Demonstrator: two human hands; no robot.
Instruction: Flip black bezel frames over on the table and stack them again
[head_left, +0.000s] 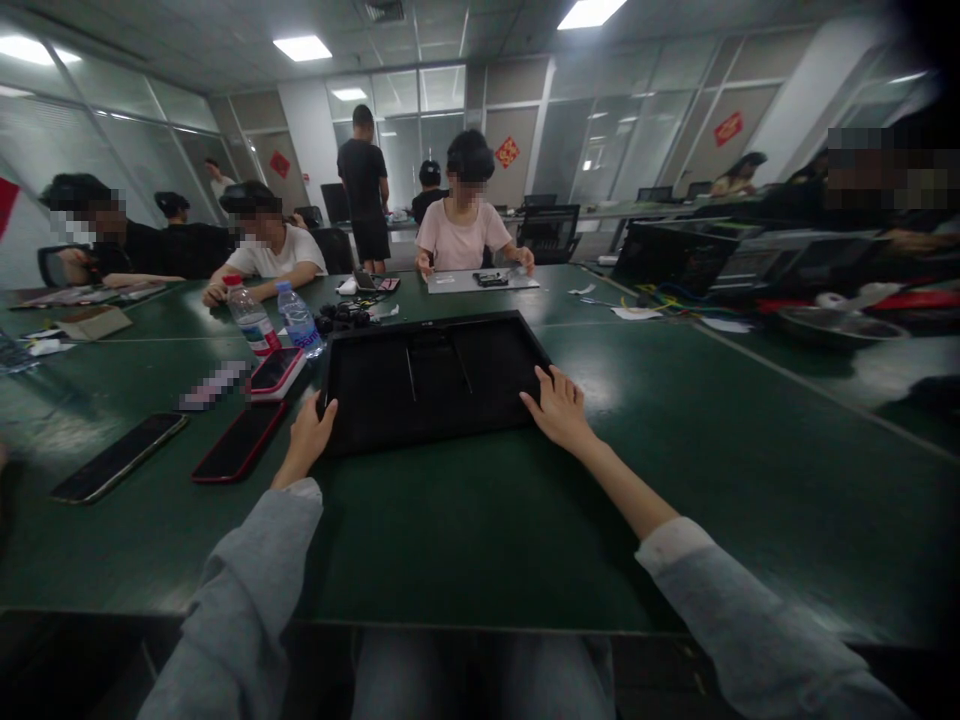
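A flat black monitor panel (431, 380) lies on the green table (480, 540) in front of me. My left hand (309, 440) grips its near left corner, thumb on top and fingers curled round the edge. My right hand (556, 405) rests on its near right corner, fingers stretched flat over the edge. Both arms wear grey sleeves.
Left of the panel lie a red-cased phone (238, 443), another phone (118, 457) and a pink-cased phone (276, 372). Two water bottles (252, 318) stand behind them. Several people sit at the far side; black equipment (675, 255) fills the right.
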